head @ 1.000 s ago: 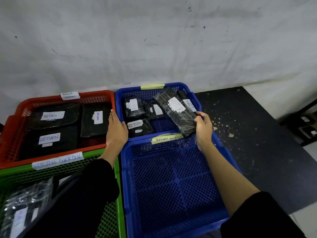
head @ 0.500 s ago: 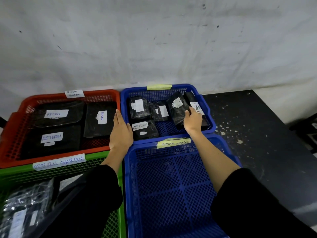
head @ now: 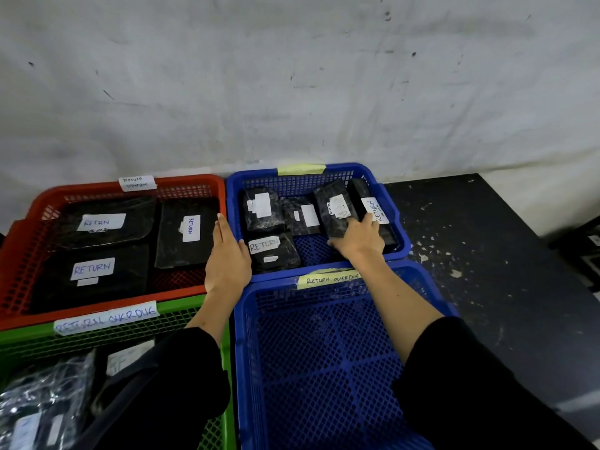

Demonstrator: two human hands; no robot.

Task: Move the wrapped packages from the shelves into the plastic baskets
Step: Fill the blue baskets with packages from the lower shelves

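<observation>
A long black wrapped package [head: 334,206] with a white label lies tilted in the far blue basket [head: 398,237], leaning against another labelled package [head: 373,207] at the right wall. My right hand [head: 360,241] grips its near end, thumb at its left edge and fingers on top. Three more black packages [head: 272,251] lie in the same basket to the left. My left hand [head: 227,258] rests flat on the rim between the red basket [head: 181,279] and the far blue basket, holding nothing.
The near blue basket [head: 324,368], labelled RETURN OVERDUE, holds nothing. The red basket holds three flat black packages marked RETURN. A green basket [head: 185,308] at near left holds clear-wrapped items. A white wall stands behind; dark speckled floor [head: 487,271] lies right.
My right hand has lowered the long package from above the basket rim down into the far blue basket. My left hand has stayed on the rim.
</observation>
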